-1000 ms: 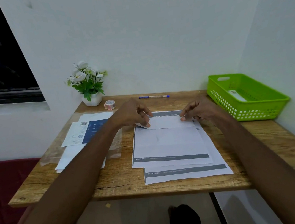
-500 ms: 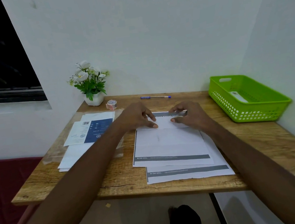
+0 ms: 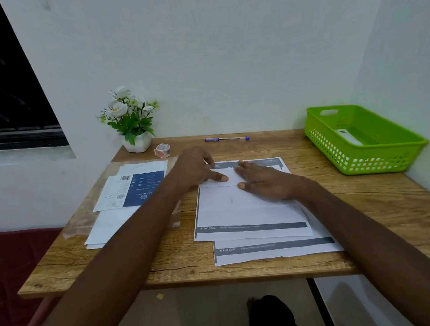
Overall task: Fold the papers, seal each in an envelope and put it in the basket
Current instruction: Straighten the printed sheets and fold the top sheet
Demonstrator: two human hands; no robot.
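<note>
Two printed papers lie stacked at the desk's middle; the top paper [image 3: 244, 213] has its far edge folded down toward me. My left hand [image 3: 195, 169] presses the fold's left part with fingers spread. My right hand [image 3: 265, 181] lies flat on the fold's right part. The lower paper [image 3: 276, 248] sticks out at the near side. A pile of envelopes [image 3: 130, 192] with a blue and white one on top lies to the left. The green basket [image 3: 386, 158] stands at the right, with a white envelope [image 3: 348, 137] inside.
A white pot of flowers [image 3: 133, 124] and a roll of stickers [image 3: 163, 149] stand at the back left. A blue pen [image 3: 227, 139] lies by the wall. The wooden desk [image 3: 376, 202] meets walls behind and to the right.
Both hands brought the paper's far edge down toward me and now press it flat. My right hand slid left and flattened onto the sheet.
</note>
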